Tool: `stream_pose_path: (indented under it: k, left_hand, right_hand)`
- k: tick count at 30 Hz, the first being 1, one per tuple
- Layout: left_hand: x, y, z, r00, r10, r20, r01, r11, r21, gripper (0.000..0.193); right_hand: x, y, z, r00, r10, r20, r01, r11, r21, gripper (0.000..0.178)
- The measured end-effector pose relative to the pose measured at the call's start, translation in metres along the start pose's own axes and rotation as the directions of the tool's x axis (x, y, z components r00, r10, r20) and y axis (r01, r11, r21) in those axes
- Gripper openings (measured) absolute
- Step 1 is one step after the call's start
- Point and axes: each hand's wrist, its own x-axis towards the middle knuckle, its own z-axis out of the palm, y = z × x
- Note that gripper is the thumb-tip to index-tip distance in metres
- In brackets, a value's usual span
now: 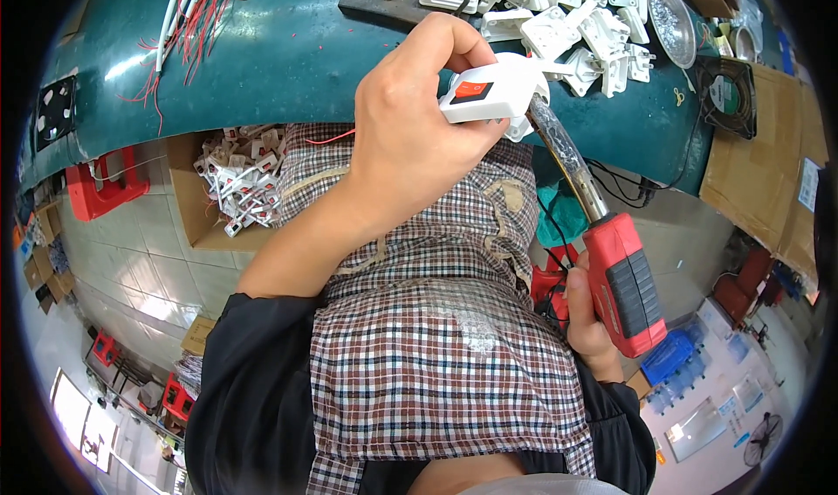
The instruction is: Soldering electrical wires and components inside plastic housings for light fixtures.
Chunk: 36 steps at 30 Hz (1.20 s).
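Pinched in my left hand [406, 111] is a white plastic switch housing [502, 98] with a red rocker switch on its near face. It is held up over the front edge of the green table [262, 89]. Closed round the red and black grip of a soldering gun [624, 290] is my right hand [589, 320], low on the right. The gun's long metal barrel slants up and left, and its tip end meets the right side of the housing. The housing hides the exact tip contact.
White plastic housing parts [559, 32] are heaped at the back beside a dark metal block [375, 2]. A metal bowl [670, 24] of small bits stands right of them. White cables with red wires [188, 15] lie at back left. A cardboard box [205, 224] of switches is below left.
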Motion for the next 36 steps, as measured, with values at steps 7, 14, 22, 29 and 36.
stream_pose_path:
  k: [7, 14, 22, 29, 36]
  left_hand:
    - [0.0, -0.001, 0.0, 1.0, 0.006, 0.004, -0.006, 1.0, -0.009, 0.029]
    - [0.002, 0.001, 0.0, 1.0, -0.021, 0.011, 0.021, 1.0, 0.002, 0.028]
    - [0.003, 0.004, 0.0, 0.995, -0.095, -0.037, 0.095, 0.995, 0.017, 0.037]
    - [0.003, 0.009, -0.002, 0.991, -0.133, -0.001, 0.133, 0.991, 0.014, 0.038]
    - [0.007, 0.002, -0.008, 0.973, -0.213, 0.091, 0.223, 0.968, -0.118, 0.037]
  right_hand:
    - [-0.019, 0.0, -0.012, 0.986, 0.16, -0.036, -0.159, 0.987, 0.031, 0.018]
    - [0.015, -0.006, -0.001, 0.97, 0.196, -0.141, -0.146, 0.94, 0.307, 0.018]
    - [0.114, -0.017, 0.048, 0.95, 0.103, -0.294, 0.133, 0.722, 0.679, 0.043]
    - [0.142, -0.014, 0.056, 0.986, -0.107, -0.127, 0.165, 0.726, 0.668, 0.041]
    - [0.132, -0.011, 0.039, 0.996, 0.035, -0.087, 0.019, 0.828, 0.561, 0.046]
